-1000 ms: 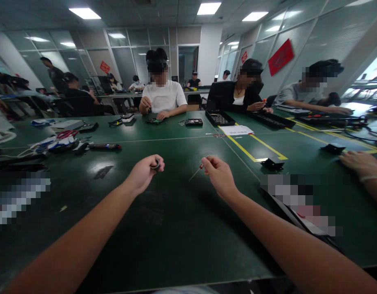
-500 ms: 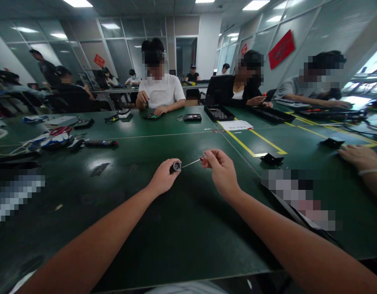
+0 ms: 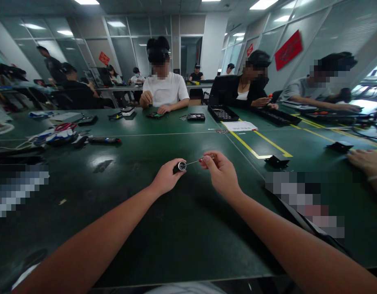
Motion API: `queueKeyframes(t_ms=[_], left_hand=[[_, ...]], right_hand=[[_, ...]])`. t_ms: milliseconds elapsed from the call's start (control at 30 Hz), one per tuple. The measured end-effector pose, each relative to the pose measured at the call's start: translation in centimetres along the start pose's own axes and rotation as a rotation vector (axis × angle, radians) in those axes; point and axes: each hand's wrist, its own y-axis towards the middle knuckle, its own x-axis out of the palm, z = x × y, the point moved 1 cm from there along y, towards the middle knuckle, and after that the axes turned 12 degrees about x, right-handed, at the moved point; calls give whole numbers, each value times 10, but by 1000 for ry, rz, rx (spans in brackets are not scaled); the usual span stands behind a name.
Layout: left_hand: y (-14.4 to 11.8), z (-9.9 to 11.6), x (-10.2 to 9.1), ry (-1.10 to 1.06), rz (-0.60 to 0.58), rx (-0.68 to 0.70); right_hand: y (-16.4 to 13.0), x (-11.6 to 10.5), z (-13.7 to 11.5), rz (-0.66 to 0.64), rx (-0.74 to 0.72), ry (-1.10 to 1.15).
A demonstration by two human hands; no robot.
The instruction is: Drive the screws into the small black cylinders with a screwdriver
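Observation:
My left hand [image 3: 165,179] is closed around a short black cylinder [image 3: 181,166] whose silver-rimmed round end faces me. In my right hand [image 3: 222,176], thumb and fingers pinch the reddish, partly clear handle of a thin screwdriver [image 3: 192,162]. Its metal shaft points left, and the tip reaches the cylinder's rim; whether it is inside or just against it, I cannot tell. Both hands are above the green table mat [image 3: 188,228].
To the left lie a black pen-shaped tool [image 3: 104,140] and red-handled scissors [image 3: 65,127] among cables. Small black parts [image 3: 277,161] sit on the right, near a co-worker's hand [image 3: 364,161]. Black trays [image 3: 223,113] stand farther back, where other people sit working.
My hands have come closer together, with the cylinder moving right towards the screwdriver. Less of the shaft shows between them. The whole view has shifted slightly.

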Motion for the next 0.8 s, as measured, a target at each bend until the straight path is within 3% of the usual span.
queueKeyframes(t_ms=[367,633,800], left_hand=[[-1,-10,3,9,55,50],[-1,-7,3,99,22,74],[-1,-9,3,100,17,70]], right_hand=[[-12,-4,-13,-146,-95,-215],[-13,-3,-16,-7,-107,-384],[-15,-1,-18,-44,-117,-436]])
